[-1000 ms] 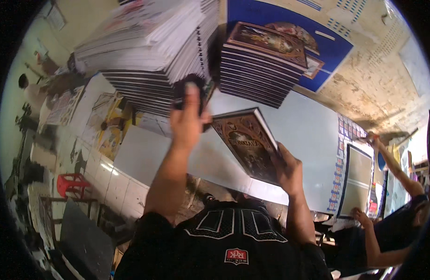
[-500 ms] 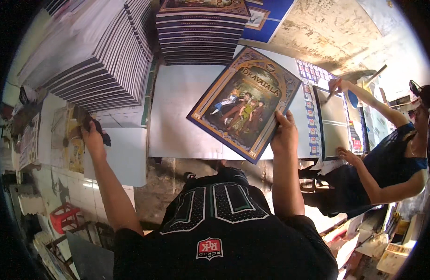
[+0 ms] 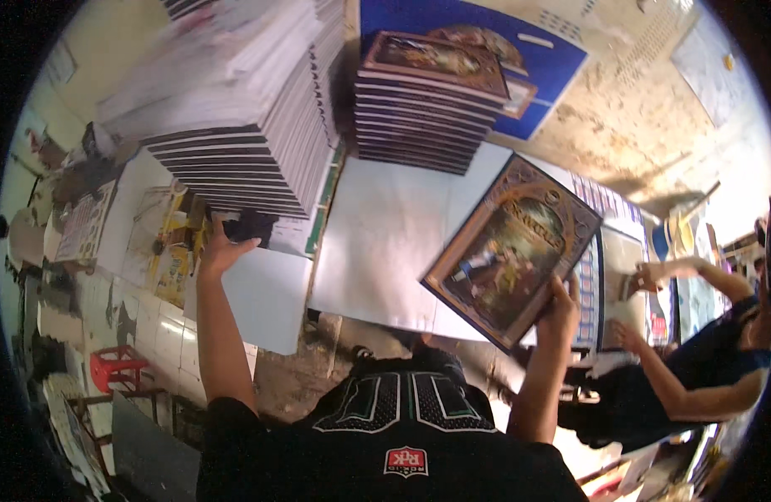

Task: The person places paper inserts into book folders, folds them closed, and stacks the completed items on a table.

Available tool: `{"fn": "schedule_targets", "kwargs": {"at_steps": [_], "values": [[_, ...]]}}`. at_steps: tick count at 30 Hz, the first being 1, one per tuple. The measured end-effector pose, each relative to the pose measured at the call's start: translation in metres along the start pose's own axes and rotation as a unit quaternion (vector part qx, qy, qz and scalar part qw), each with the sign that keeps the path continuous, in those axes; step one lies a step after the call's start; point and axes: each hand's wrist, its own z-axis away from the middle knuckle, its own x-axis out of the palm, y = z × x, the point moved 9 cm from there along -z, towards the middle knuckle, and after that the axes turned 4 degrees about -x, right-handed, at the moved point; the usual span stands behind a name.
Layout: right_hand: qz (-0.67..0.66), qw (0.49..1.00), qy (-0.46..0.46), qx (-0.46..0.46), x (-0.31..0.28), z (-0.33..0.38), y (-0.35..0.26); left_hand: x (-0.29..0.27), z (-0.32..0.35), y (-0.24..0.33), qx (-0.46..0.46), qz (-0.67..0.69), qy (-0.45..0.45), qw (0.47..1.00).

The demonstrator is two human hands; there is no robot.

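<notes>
Right hand (image 3: 560, 303) gripping a picture book (image 3: 513, 248) by its lower corner, tilted above the white surface (image 3: 385, 234). Left hand (image 3: 222, 249) open, reaching a dark object (image 3: 250, 226) under the tall book stack (image 3: 235, 125). Second stack (image 3: 427, 105) at the far edge. Tiled floor (image 3: 159, 335), red stool (image 3: 118, 368); another person (image 3: 695, 368) working beside.

A book with an ornate illustrated cover (image 3: 513, 251) is gripped at its lower corner by the right hand (image 3: 560, 308) and held tilted above white sheets (image 3: 385, 234). A small dark object (image 3: 250, 226) is touched by the left hand (image 3: 221, 249) beneath a tall stack (image 3: 235, 125). A shorter book pile (image 3: 427, 105) is seen behind
</notes>
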Motion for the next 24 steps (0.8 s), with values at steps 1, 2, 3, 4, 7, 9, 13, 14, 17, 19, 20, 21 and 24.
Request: {"fn": "schedule_targets", "kwargs": {"at_steps": [1,2,3,4,7,9,13,14,17,19,20,21,24], "values": [[0.051,0.998,-0.024,-0.029,0.004,-0.005,-0.015,-0.009,0.008,0.004,-0.001,-0.033,0.036,0.999],[0.096,0.992,-0.041,-0.066,0.008,-0.008,-0.030,-0.008,0.016,0.011,-0.009,-0.032,0.042,0.999],[0.187,0.978,-0.043,-0.082,0.013,-0.016,-0.042,-0.024,0.029,0.028,0.035,0.002,0.149,0.988],[0.277,0.955,-0.045,-0.099,0.020,-0.024,-0.054,-0.039,0.050,0.050,0.108,0.031,0.271,0.956],[0.338,0.916,-0.168,-0.137,0.074,-0.049,-0.078,0.029,0.114,0.116,0.233,0.101,0.238,0.937],[0.361,0.889,-0.243,-0.145,0.124,-0.072,-0.091,0.103,0.148,0.157,0.297,0.087,0.093,0.946],[0.493,0.772,-0.348,-0.199,0.232,-0.123,-0.126,0.199,0.165,0.176,0.217,-0.020,0.009,0.976],[0.472,0.740,-0.422,-0.228,0.270,-0.135,-0.132,0.214,0.161,0.174,0.188,-0.080,-0.004,0.979],[0.492,0.675,-0.480,-0.267,0.359,-0.192,-0.127,0.222,0.158,0.168,0.173,-0.052,0.022,0.983],[0.484,0.638,-0.543,-0.254,0.414,-0.224,-0.108,0.223,0.156,0.165,0.161,-0.057,0.026,0.985],[0.485,0.625,-0.565,-0.234,0.440,-0.241,-0.093,0.225,0.154,0.164,0.153,-0.067,0.026,0.986],[0.486,0.597,-0.586,-0.253,0.463,-0.254,-0.083,0.225,0.152,0.161,0.139,-0.069,0.030,0.988],[0.523,0.530,-0.625,-0.232,0.509,-0.296,-0.032,0.230,0.149,0.159,0.118,-0.068,0.003,0.991]]}}
